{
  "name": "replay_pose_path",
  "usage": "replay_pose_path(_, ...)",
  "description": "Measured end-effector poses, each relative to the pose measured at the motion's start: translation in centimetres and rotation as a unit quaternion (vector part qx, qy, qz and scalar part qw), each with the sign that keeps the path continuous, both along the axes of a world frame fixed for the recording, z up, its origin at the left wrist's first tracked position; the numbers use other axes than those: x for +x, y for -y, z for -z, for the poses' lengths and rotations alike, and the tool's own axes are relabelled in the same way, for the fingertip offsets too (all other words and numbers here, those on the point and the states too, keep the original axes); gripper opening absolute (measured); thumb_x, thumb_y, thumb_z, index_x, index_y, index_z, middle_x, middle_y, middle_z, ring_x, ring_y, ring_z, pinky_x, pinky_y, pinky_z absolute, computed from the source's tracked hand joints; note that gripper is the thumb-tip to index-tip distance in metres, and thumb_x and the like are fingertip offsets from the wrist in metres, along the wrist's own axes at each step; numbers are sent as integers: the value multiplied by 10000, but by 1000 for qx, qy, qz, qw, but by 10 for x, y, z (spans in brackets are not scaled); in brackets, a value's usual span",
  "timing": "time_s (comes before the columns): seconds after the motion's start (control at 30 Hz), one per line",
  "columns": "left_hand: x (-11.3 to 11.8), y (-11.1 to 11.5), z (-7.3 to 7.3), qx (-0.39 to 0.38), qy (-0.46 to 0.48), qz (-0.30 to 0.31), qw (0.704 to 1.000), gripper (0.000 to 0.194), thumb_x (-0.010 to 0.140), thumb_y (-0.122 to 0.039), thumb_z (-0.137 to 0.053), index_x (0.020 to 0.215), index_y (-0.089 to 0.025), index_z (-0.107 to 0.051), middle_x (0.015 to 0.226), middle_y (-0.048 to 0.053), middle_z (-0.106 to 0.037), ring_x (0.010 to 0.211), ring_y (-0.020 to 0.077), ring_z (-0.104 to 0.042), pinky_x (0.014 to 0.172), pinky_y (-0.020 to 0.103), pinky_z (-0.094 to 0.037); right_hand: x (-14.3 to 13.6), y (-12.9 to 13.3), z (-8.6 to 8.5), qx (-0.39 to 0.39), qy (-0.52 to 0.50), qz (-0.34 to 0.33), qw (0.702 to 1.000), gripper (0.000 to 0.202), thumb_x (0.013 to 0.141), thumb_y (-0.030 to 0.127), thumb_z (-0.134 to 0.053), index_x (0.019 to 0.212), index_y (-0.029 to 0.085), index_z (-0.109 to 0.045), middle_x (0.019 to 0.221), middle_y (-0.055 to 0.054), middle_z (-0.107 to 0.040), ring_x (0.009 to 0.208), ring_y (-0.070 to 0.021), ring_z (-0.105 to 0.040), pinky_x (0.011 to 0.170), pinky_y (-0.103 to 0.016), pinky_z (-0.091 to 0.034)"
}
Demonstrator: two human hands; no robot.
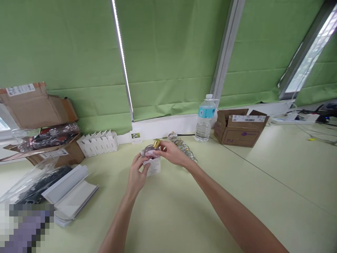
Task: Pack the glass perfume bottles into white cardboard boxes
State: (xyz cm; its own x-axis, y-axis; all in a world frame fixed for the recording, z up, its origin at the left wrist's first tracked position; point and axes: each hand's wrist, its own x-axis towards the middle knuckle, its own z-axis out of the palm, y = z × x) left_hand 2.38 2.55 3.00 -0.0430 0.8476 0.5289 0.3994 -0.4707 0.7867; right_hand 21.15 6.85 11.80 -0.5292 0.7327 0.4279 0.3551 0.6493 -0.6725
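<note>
Left of the water bottle [204, 123] and closer in on the desk [179, 214], my left hand [137, 174] is pinching a small white box [154, 168] (print's too tiny to read), while my right hand [170, 153] grips a gold-capped bottle [150, 152] at its top. Can't tell how far in it sits, fingers cover that bit. More glass bottles [183, 146] line up just left of the water bottle, partly hidden by my right hand. Way further left, something purple [26, 232] is pixelated and cut off.
</note>
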Motion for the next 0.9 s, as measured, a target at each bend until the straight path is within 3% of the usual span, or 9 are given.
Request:
replay_pose_path(0.27,3,3,1,-5,24,9,1000,201,862,-335,-528,1026,-222,-542,1297,90,-501,1175,203,-527,921,363,-485,2,-2,3,-22,26,15,999,277,836,390,-582,987,163,-632,826,-11,-622,627,-116,-470,566,-241,-351)
replay_pose_path(0.43,3,4,0,-17,63,21,998,372,854,-326,-553,1191,-254,-413,1187,69,-580,1055,174,-606,891,356,-499,-2,1,7,0,56,-4,998,214,859,343,-549,955,163,-616,851,-23,-628,656,-119,-475,582,-245,-348)
replay_pose_path(0.7,2,6,0,-16,30,-6,999,381,867,-336,-541,1241,-290,-478,1259,56,-561,1113,192,-570,887,356,-518,-10,6,12,21,57,-2,998,157,886,346,-507,914,195,-536,806,5,-577,636,-114,-473,555,-234,-336)
replay_pose_path(0.9,2,6,1,4,0,-11,1000,371,876,-325,-533,1245,-294,-511,1257,53,-563,1126,191,-551,890,350,-530,-18,8,16,71,57,58,994,301,907,450,-468,823,178,-567,827,-15,-552,668,-116,-478,597,-245,-344)
